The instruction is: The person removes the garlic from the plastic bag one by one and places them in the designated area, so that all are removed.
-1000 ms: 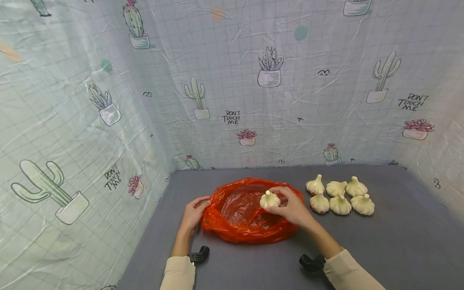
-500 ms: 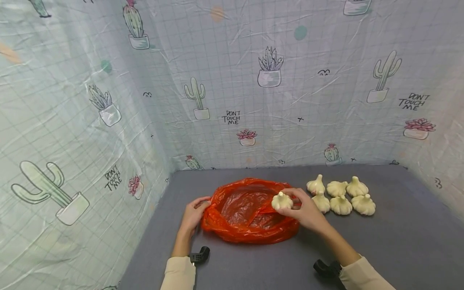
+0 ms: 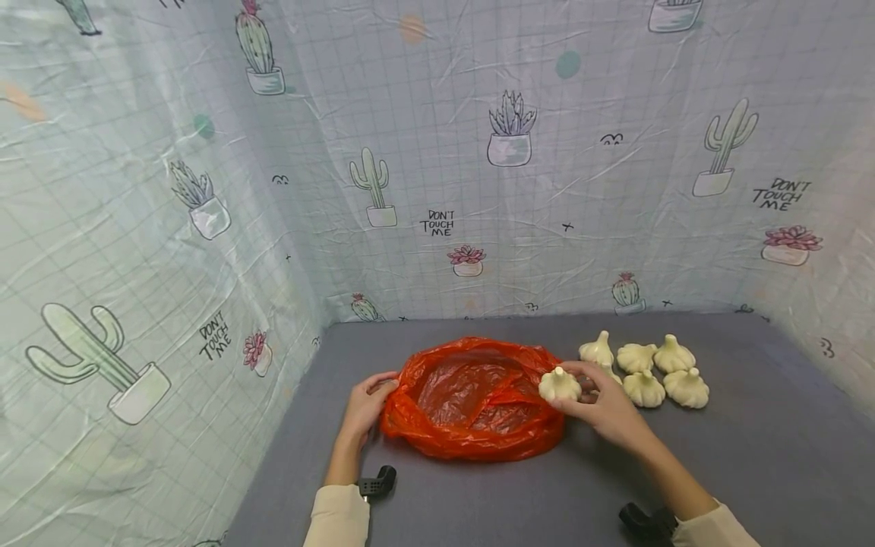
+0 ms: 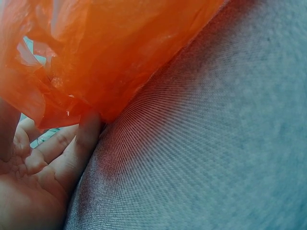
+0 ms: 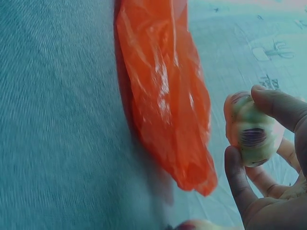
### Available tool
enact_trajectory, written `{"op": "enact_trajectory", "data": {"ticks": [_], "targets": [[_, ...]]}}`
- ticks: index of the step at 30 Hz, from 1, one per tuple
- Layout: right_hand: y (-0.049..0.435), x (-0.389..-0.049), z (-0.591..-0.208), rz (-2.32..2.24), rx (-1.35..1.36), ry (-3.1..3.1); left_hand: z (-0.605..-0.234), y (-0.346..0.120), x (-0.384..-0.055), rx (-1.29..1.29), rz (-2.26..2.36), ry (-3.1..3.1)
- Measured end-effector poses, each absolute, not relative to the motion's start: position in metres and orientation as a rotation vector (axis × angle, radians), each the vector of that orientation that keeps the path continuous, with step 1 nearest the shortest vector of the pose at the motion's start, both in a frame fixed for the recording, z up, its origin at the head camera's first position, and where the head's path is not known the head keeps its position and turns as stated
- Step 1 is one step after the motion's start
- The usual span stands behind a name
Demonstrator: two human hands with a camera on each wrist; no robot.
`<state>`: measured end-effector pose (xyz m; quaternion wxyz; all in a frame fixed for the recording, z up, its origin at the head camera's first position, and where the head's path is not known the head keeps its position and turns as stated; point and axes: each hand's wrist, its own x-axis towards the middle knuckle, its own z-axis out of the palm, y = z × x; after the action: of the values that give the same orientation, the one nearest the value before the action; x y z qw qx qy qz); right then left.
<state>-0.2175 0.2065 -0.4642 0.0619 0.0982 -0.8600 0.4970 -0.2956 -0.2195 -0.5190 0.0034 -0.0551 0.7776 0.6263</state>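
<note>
A red-orange plastic bag (image 3: 472, 447) sits on the grey table with its mouth spread wide upward. At its left rim, my left hand (image 3: 364, 404) holds the plastic between thumb and fingers; in the left wrist view the fingertips go behind the film (image 4: 120, 57). My right hand (image 3: 611, 414) pinches a garlic bulb (image 3: 559, 386) by its sides, stem up, overlapping the bag's right rim in the head view. The right wrist view shows the bulb's underside (image 5: 252, 134) raised beside the bag, gripped between thumb and fingers. No bulb shows inside the bag's visible interior.
Several more garlic bulbs (image 3: 642, 387) stand in two rows on the table to the right of the bag, one partly hidden behind my right hand. A cactus-print curtain (image 3: 410, 175) walls off the back and both sides of the table (image 3: 478, 505).
My right hand has carried the garlic bulb rightward, from over the bag's opening to its right rim. My left hand has stayed at the left rim.
</note>
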Motion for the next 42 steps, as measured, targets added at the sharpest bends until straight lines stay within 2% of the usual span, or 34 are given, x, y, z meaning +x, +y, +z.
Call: {"op": "enact_trajectory", "data": {"ticks": [15, 42], "targets": [[0.232, -0.208, -0.468, 1.372, 0.260, -2.615, -0.521, -0.219, -0.295, -0.166, 1.971, 2.433], [0.261, -0.205, -0.486, 1.285, 0.380, -2.665, -0.521, -0.220, -0.298, -0.186, 1.974, 2.429]]}}
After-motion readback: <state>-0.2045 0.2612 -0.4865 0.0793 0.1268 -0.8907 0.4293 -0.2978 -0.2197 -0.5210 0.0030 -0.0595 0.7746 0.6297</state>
